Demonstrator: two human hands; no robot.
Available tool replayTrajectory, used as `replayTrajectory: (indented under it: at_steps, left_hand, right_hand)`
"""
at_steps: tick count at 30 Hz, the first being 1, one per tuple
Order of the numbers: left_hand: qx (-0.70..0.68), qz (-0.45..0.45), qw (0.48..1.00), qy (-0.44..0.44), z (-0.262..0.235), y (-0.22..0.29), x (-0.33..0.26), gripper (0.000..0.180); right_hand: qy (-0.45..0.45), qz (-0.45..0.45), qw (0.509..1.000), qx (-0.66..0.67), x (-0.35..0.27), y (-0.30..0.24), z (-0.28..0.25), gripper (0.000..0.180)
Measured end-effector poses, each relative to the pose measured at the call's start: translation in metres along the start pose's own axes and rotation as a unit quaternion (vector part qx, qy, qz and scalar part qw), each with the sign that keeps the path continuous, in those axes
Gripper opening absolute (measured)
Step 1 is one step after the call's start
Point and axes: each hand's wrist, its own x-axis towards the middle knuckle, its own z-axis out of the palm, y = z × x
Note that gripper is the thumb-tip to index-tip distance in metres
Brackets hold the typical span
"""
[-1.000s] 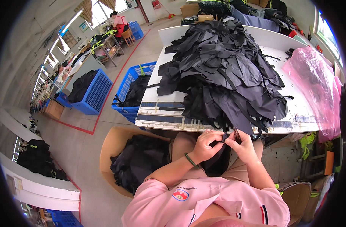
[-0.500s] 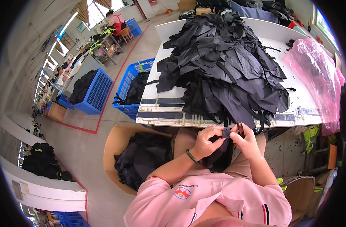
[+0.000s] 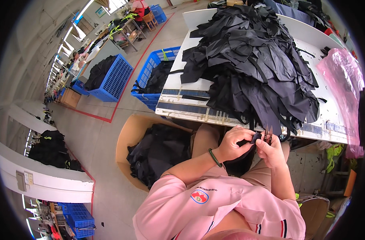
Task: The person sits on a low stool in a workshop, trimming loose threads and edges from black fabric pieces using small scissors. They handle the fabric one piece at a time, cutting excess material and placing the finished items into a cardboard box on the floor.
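Single view, head-worn, wide fisheye. The scene is seen from above the wearer's chest, faced forward and steeply down. Nearest the lens, at the lower edge, the pink shirt (image 3: 230,208) is shown; both forearms enter from there, and the left hand (image 3: 234,144) and right hand (image 3: 272,150) are held close, just right of centre. The white table (image 3: 178,82) is seen just beyond, the floor and blue crates (image 3: 110,78) farther left. Straight edges are bent toward the rim. No second view is supplied.

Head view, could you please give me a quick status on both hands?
Left hand pinching a black fabric piece. Right hand holding small snips at it. Black fabric pile on the table just beyond.
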Motion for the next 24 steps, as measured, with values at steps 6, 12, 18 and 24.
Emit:
replayTrajectory:
  at_steps: [6, 12, 18, 24]
  left_hand:
    - [-0.017, -0.028, 0.999, 0.021, 0.003, -0.001, 0.002, 0.015]
    - [-0.210, -0.216, 0.943, 0.141, -0.004, -0.001, 0.010, 0.011]
    - [-0.245, -0.156, 0.945, 0.150, 0.001, -0.004, 0.011, 0.020]
    - [-0.210, -0.144, 0.956, 0.145, 0.006, -0.007, 0.004, 0.018]
  right_hand:
    - [0.000, -0.018, 0.999, 0.030, -0.004, 0.001, -0.002, 0.019]
    - [0.023, -0.053, 0.984, -0.167, -0.005, -0.007, 0.006, 0.020]
    - [0.004, -0.076, 0.962, -0.263, -0.005, 0.007, 0.004, 0.031]
    - [-0.015, -0.032, 0.983, -0.180, -0.004, 0.005, 0.014, 0.033]
